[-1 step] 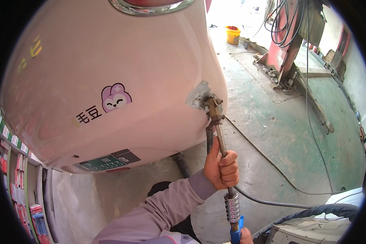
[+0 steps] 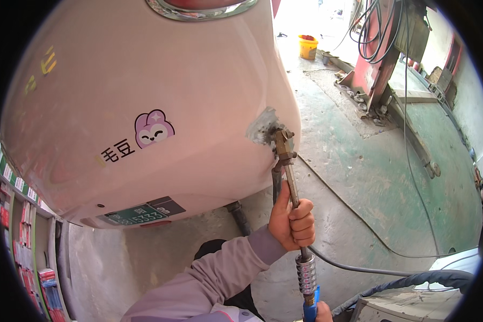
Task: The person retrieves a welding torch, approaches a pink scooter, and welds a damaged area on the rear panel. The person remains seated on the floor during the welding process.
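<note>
A slide-hammer dent puller (image 2: 291,180) slants up from the lower edge to a pink car body panel (image 2: 198,80). Its brass-coloured head (image 2: 284,146) meets the panel at a patch of bare grey metal (image 2: 260,126) near the corner. My left hand (image 2: 291,222) is wrapped round the shaft below the head, thumb pointing up along it. Under that hand sits a ribbed chrome weight (image 2: 306,273). At the lower edge my right hand (image 2: 323,312), mostly cut off, is closed at the blue handle (image 2: 310,310). The exact contact at the tip is hidden behind the head.
A black cable (image 2: 359,268) trails right from the tool above a pale machine (image 2: 402,307). Another thin cable (image 2: 349,209) crosses the floor. Farther off stand a red lift post (image 2: 369,75) with coiled hoses and a yellow bucket (image 2: 307,49). Stocked shelves (image 2: 32,231) line the left.
</note>
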Demonstrator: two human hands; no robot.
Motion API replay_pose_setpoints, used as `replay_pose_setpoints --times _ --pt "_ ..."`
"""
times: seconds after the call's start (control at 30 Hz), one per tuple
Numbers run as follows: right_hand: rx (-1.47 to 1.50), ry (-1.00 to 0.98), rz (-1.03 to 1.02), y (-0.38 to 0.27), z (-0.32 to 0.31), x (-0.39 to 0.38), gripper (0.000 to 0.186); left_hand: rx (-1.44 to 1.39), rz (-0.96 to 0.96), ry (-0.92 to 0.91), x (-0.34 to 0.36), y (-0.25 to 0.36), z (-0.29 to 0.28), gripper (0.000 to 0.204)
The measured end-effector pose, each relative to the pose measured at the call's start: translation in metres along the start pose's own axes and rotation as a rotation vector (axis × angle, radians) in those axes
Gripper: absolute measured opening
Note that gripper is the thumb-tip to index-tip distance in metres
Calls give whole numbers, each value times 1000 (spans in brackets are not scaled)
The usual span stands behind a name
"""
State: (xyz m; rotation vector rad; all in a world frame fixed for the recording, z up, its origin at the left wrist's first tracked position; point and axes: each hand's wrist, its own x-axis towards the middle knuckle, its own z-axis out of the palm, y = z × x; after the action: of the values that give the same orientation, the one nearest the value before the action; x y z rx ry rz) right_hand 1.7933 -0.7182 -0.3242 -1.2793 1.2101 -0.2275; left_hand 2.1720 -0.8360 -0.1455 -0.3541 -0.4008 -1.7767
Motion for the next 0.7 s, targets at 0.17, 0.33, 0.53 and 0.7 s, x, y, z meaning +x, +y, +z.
replay_pose_setpoints --times 0.17,0.33,0.53,0.7 --pt "16 -5 21 2 1 -2 32 546 269 886 4 -31 26 56" --pt "16 -6 47 8 -1 2 32 750 412 982 7 -47 33 40" --pt "56 -50 42 3 -1 0 31 721 441 963 8 -43 32 43" --pt "88 -39 73 -8 4 -1 30 193 127 474 4 -16 30 57"
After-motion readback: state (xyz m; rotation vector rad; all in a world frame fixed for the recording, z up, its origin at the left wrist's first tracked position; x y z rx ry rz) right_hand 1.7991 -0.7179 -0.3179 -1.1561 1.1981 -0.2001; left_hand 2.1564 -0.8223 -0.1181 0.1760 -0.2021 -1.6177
